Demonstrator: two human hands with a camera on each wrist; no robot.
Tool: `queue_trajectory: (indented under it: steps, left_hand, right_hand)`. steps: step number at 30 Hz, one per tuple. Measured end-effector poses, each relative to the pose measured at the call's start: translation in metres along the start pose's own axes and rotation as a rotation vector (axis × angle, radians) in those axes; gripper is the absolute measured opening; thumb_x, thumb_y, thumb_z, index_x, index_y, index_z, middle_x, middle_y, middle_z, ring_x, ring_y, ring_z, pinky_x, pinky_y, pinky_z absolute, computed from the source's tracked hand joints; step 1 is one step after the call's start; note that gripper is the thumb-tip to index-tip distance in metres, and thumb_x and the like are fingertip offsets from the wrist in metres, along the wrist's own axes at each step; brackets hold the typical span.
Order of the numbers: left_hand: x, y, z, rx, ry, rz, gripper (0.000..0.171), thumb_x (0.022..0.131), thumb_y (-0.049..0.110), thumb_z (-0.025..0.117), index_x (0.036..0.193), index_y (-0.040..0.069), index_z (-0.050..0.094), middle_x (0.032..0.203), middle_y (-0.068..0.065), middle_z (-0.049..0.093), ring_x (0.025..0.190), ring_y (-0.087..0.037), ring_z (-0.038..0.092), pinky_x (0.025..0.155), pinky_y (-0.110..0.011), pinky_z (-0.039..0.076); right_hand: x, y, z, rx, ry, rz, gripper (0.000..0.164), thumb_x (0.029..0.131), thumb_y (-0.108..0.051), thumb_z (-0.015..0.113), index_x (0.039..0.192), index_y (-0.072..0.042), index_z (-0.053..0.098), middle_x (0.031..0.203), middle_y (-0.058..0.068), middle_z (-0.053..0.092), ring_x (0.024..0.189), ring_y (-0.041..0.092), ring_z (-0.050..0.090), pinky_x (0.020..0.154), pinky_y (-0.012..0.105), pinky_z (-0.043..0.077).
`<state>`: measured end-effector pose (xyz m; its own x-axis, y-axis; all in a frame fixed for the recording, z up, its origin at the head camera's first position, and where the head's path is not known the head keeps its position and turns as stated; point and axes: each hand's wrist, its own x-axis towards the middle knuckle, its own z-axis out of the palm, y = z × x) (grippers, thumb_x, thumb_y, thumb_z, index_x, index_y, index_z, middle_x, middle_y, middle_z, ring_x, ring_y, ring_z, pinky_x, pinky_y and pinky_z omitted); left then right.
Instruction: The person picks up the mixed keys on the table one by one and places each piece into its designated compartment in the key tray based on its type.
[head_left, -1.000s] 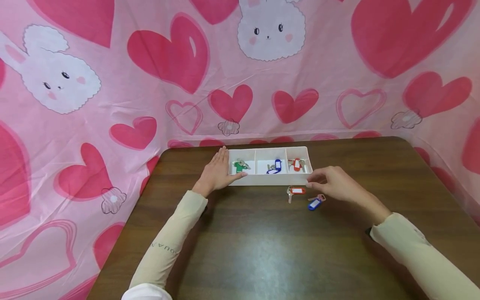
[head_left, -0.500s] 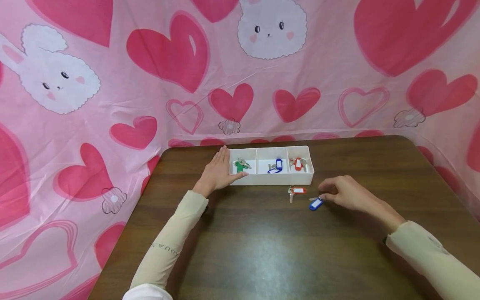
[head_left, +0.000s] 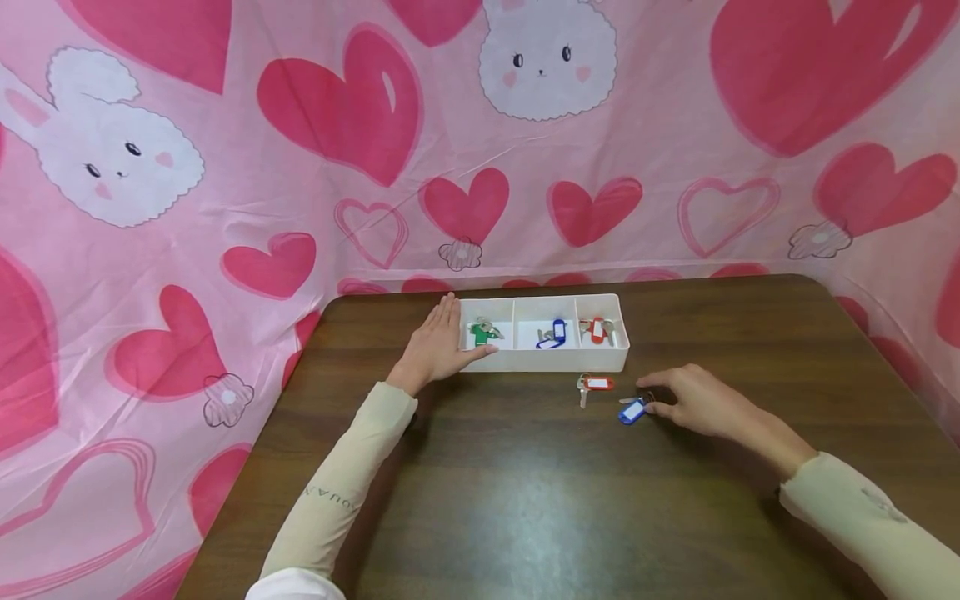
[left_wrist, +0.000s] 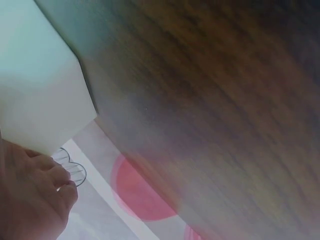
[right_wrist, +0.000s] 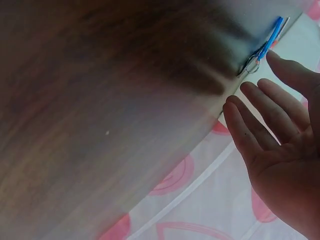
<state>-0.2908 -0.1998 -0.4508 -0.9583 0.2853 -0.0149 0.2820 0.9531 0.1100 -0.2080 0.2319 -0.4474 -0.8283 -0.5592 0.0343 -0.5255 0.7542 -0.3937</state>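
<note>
In the head view a white three-compartment tray (head_left: 543, 360) stands near the back of the table. My left hand (head_left: 435, 346) rests against its left end, fingers straight and thumb along the front rim. Keys with green tags (head_left: 481, 335) lie in the left compartment, keys with blue tags (head_left: 558, 331) in the middle, keys with red tags (head_left: 597, 330) in the right. On the table, my right hand (head_left: 697, 400) is beside a key with a blue tag (head_left: 632, 411). In the right wrist view, thumb and fingers are spread apart, the thumb near the key ring (right_wrist: 253, 66).
A key with a red tag (head_left: 598, 383) lies just in front of the tray, left of the blue-tagged one. Behind the wooden table (head_left: 480, 467) hangs a pink cloth (head_left: 465, 108) with hearts and rabbits.
My right hand has moved from the tray's front right corner to the right and nearer me, down to the blue-tagged key. That key's tag has shifted very slightly; the left hand stays put.
</note>
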Motion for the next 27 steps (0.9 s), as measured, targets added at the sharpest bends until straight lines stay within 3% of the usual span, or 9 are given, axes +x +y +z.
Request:
queue_trajectory:
  steps: [9, 17, 21, 27]
  left_hand:
    - [0.0, -0.0002, 0.0006, -0.008, -0.002, 0.002, 0.124, 0.087, 0.089, 0.043, 0.168, 0.002, 0.007, 0.178, -0.017, 0.01, 0.168, -0.03, 0.007, 0.136, -0.044, 0.014]
    - [-0.0002, -0.0005, 0.0016, -0.016, 0.001, 0.003, 0.124, 0.087, 0.089, 0.043, 0.168, 0.001, 0.009, 0.178, -0.016, 0.008, 0.168, -0.03, 0.008, 0.136, -0.044, 0.015]
    - [0.0001, -0.0004, 0.0015, -0.015, 0.013, 0.007, 0.123, 0.087, 0.089, 0.043, 0.168, 0.001, 0.01, 0.178, -0.018, 0.012, 0.167, -0.031, 0.01, 0.135, -0.045, 0.016]
    - [-0.0005, -0.0007, 0.0012, -0.028, 0.001, 0.002, 0.125, 0.087, 0.089, 0.043, 0.168, 0.002, 0.007, 0.178, -0.017, 0.011, 0.167, -0.031, 0.008, 0.136, -0.045, 0.016]
  right_hand:
    - [-0.0035, -0.0001, -0.0002, -0.027, -0.017, -0.03, 0.034, 0.089, -0.014, 0.084, 0.12, -0.002, 0.077, 0.107, 0.011, 0.081, 0.072, 0.009, 0.054, 0.062, 0.022, 0.039]
    - [-0.0032, 0.0042, 0.0041, -0.079, 0.008, -0.074, 0.032, 0.088, -0.009, 0.084, 0.119, -0.004, 0.078, 0.111, 0.015, 0.08, 0.085, 0.014, 0.072, 0.072, 0.036, 0.06]
    - [-0.0029, 0.004, 0.0049, -0.096, 0.021, -0.088, 0.031, 0.087, -0.008, 0.083, 0.118, -0.005, 0.079, 0.11, 0.014, 0.081, 0.087, 0.017, 0.075, 0.074, 0.041, 0.063]
    - [-0.0011, 0.0017, 0.0051, -0.131, 0.02, -0.1, 0.027, 0.087, -0.008, 0.083, 0.114, -0.006, 0.081, 0.104, 0.009, 0.082, 0.077, 0.01, 0.068, 0.067, 0.033, 0.058]
